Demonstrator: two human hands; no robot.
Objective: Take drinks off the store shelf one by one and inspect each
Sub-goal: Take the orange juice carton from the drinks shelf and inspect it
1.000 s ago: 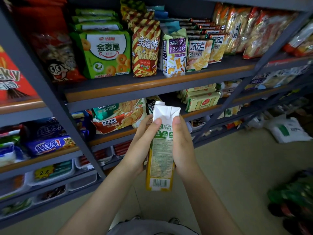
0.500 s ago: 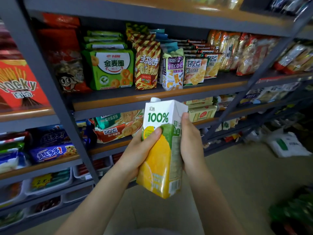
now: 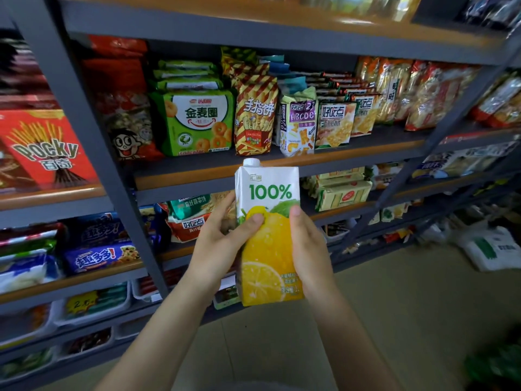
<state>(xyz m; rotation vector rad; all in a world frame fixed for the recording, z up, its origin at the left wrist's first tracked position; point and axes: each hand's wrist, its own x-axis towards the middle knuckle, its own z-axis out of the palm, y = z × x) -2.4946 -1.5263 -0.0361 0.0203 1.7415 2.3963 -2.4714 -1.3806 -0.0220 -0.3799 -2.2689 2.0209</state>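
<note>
I hold a tall juice carton (image 3: pixel 267 249) upright in front of the shelves, its white top printed "100%" and its lower part showing a yellow orange. The front face points at me, and a white cap sits on its top left corner. My left hand (image 3: pixel 220 244) grips its left side with the thumb across the front. My right hand (image 3: pixel 308 249) grips the right side, thumb on the front edge. The fingers of both hands are hidden behind the carton.
A grey metal shelf unit (image 3: pixel 93 153) with wood-edged boards fills the view, packed with snack bags and biscuit boxes, including a red Pocky box (image 3: pixel 42 148). A white plastic bag (image 3: pixel 490 246) lies on the beige floor at right. Green bottles (image 3: pixel 496 365) show at bottom right.
I turned the carton in both hands from its back label with the barcode round to its printed front face. I also raised it, and my view tilted upward.
</note>
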